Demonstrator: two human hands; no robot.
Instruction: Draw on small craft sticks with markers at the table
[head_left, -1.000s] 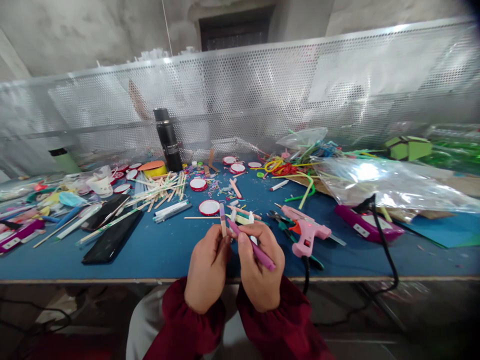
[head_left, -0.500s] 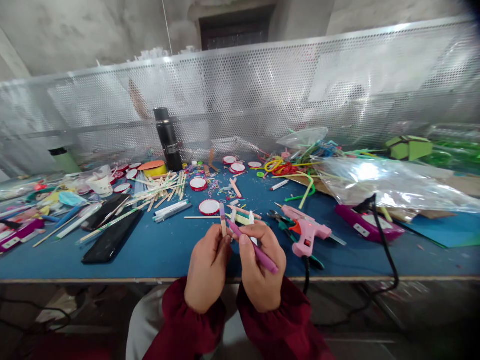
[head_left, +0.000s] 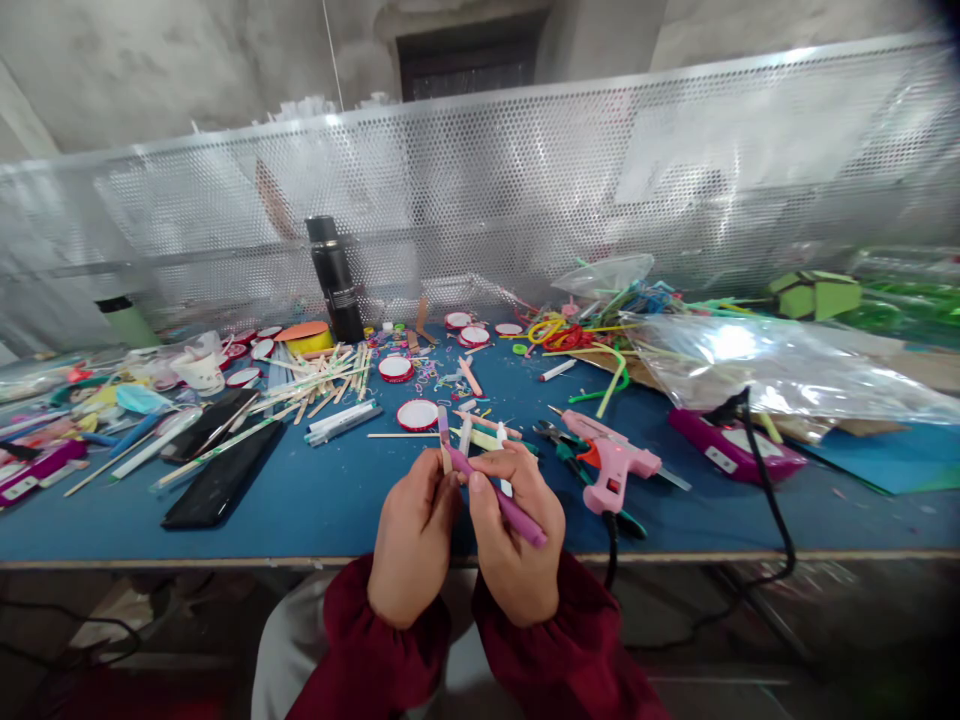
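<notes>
My left hand [head_left: 414, 535] pinches a short wooden craft stick [head_left: 443, 425] upright between thumb and fingers; its upper part is coloured purple. In my right hand [head_left: 517, 530] is a purple marker [head_left: 517, 513], gripped like a pen and slanting up to the left. The marker's front end reaches the stick, though its tip is too small to make out. Just beyond my hands lie white marker pens, pale sticks and a round red-rimmed white lid [head_left: 417, 414].
A pink glue gun [head_left: 619, 462] with a black cord lies right of my hands, on green-handled pliers [head_left: 564, 450]. To the left are a black phone [head_left: 223, 475] and a pile of craft sticks [head_left: 330, 372]. A black bottle [head_left: 334, 280] stands at the back.
My right hand has shifted slightly left with the purple marker, bringing the marker's front end against the stick. My left hand stays nearly in place.
</notes>
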